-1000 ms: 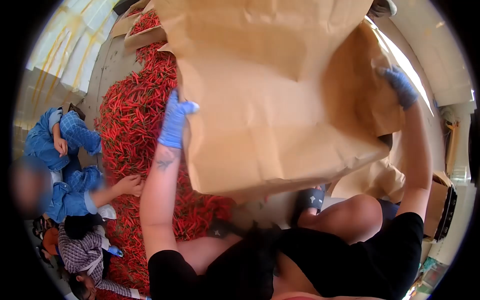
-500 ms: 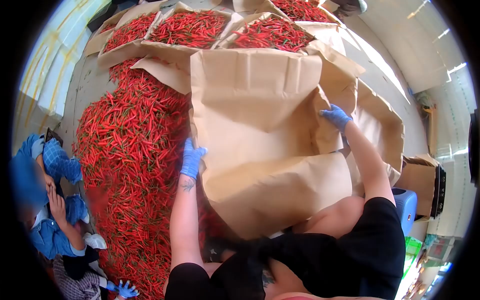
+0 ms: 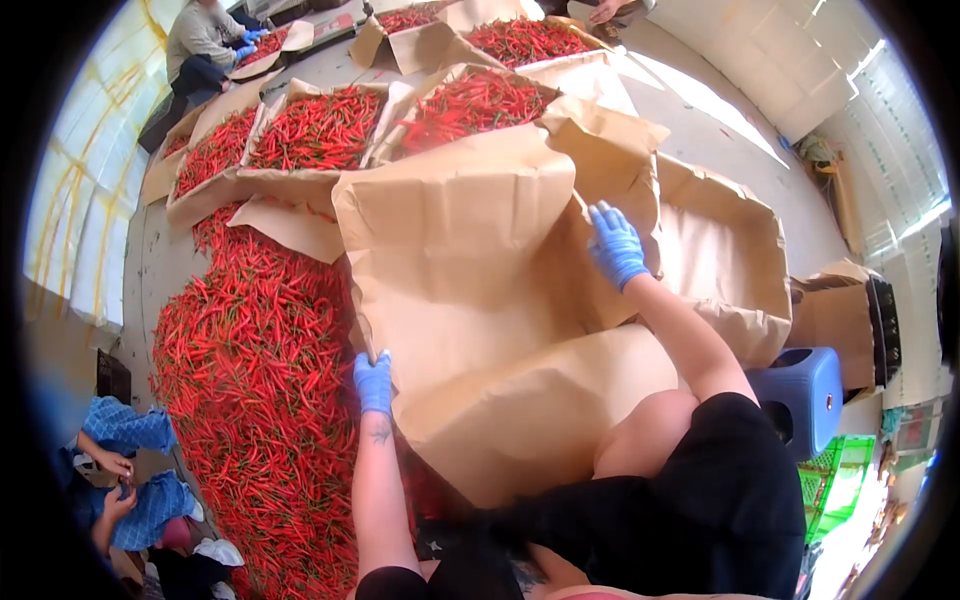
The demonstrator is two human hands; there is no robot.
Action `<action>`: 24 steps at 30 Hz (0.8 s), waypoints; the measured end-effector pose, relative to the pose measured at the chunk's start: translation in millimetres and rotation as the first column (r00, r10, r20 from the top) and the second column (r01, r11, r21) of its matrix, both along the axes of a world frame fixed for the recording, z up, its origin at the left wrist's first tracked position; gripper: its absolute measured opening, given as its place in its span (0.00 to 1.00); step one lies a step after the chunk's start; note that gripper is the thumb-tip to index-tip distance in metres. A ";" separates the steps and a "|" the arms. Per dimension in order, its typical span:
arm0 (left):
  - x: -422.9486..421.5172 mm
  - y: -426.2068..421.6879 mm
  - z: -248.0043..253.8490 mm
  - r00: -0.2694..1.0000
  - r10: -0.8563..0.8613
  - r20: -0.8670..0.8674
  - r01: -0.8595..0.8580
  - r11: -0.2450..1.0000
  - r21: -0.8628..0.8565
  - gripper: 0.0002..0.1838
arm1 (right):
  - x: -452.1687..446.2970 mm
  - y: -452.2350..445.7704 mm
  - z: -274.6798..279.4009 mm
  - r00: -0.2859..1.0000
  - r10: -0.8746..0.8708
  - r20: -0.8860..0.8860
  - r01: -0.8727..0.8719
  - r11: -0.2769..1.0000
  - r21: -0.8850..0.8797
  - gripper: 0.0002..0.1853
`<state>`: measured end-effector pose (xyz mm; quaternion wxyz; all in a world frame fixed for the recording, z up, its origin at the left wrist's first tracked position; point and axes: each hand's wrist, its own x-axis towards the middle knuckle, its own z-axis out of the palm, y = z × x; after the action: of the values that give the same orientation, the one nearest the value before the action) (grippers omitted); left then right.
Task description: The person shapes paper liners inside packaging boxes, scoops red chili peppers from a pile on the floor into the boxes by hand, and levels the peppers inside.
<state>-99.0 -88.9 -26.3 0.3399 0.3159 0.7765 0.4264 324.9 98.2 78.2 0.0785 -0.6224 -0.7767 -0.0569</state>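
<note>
In front of me sits a large box lined with brown paper (image 3: 470, 240), tilted, its inside bare paper. My left hand (image 3: 373, 382), in a blue glove, is closed around the box's left edge. On the right side, my right hand (image 3: 617, 245), also gloved, lies against the paper wall with its fingers stretched out. A big heap of red chillies (image 3: 260, 400) spreads along the box's left side, close to my left hand.
Paper-lined boxes of chillies (image 3: 315, 130) stand behind. To the right are another paper-lined box (image 3: 720, 240), a blue plastic stool (image 3: 800, 400) and a green crate (image 3: 838, 485). A seated person's hands (image 3: 115, 480) are at left; a blue-gloved person (image 3: 205, 45) sits far back.
My right hand has loosened from the folded paper edge, and its fingers now lie extended along the wall. My left hand keeps its hold on the left edge. The view has shifted.
</note>
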 end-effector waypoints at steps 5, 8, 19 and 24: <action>-31.3 -3.7 13.4 0.922 0.137 0.362 -0.196 0.972 0.131 0.07 | 5.9 -10.1 -22.7 0.931 -0.281 -0.235 0.046 0.726 -0.686 0.40; -43.7 -4.5 11.2 0.901 0.090 0.423 -0.161 0.978 0.135 0.09 | 22.5 -0.2 -101.6 0.843 -0.383 -0.378 -0.162 0.489 -0.857 0.42; -72.8 -0.6 0.6 0.991 0.090 -0.101 -0.088 0.996 0.019 0.09 | 3.7 11.0 -9.9 0.212 -0.727 -0.653 -0.188 0.625 -0.757 0.25; -93.6 -14.0 15.7 0.998 0.057 -0.001 -0.057 0.998 0.037 0.09 | 10.2 27.0 11.7 0.311 -0.473 -0.824 -0.178 0.823 -0.539 0.25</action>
<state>-192.6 -102.9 -10.6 0.3208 0.3002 0.7775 0.4501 335.2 125.3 89.9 0.3285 -0.6030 -0.4999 0.5278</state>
